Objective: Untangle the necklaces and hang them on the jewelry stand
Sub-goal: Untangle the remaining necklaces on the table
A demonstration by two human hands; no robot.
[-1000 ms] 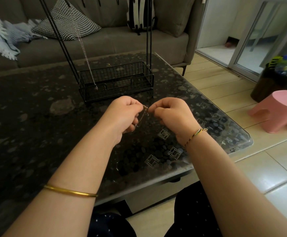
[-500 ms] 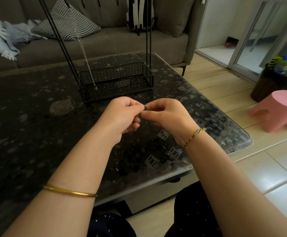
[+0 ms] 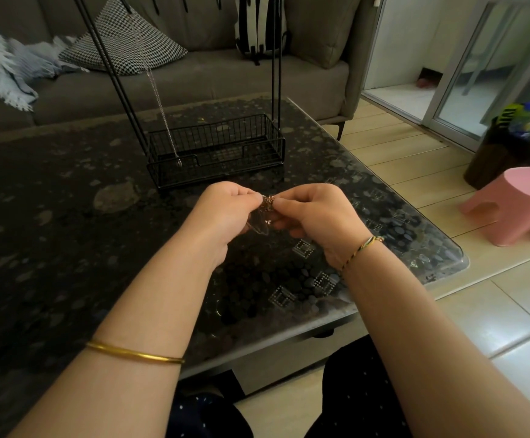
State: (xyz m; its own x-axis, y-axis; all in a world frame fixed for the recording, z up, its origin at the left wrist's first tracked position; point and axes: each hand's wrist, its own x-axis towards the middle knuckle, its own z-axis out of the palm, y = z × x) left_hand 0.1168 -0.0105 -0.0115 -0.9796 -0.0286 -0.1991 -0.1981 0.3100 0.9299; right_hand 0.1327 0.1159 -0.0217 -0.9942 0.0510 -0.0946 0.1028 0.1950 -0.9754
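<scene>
Head view, starting at the left: a pale fringed blanket (image 3: 3, 74) lies crumpled on the grey sofa (image 3: 200, 86), and a black-and-white checked cushion (image 3: 124, 42) leans just beside it. In front of the sofa, the dark bench (image 3: 46, 235) with its glossy pebble pattern fills the lower left. The left forearm reaches across it, with a thin gold bangle (image 3: 134, 355) around it. Further back on the bench stands the black wire jewelry stand (image 3: 216, 143), a basket base with slim rods rising out of the top of the frame. One silver chain (image 3: 159, 104) hangs down along the stand's left rods, and its lower end reaches the front left corner of the basket. Behind the stand a striped backpack (image 3: 260, 23) rests on the sofa. Near the front of the stand but apart from it, the left hand (image 3: 226, 213) is curled, and its fingers (image 3: 252, 197) pinch the necklace (image 3: 265, 213), a small rose-gold tangle with fine loops drooping below it. The tangle is held over the bench between both hands. The right hand (image 3: 314, 213) faces the left, its fingers (image 3: 284, 200) curled and pinching the same knot from the other side. A braided cord bracelet (image 3: 361, 251) circles the right wrist. At the far right a pink stool (image 3: 516, 203) sits on the pale floor (image 3: 415, 172)
</scene>
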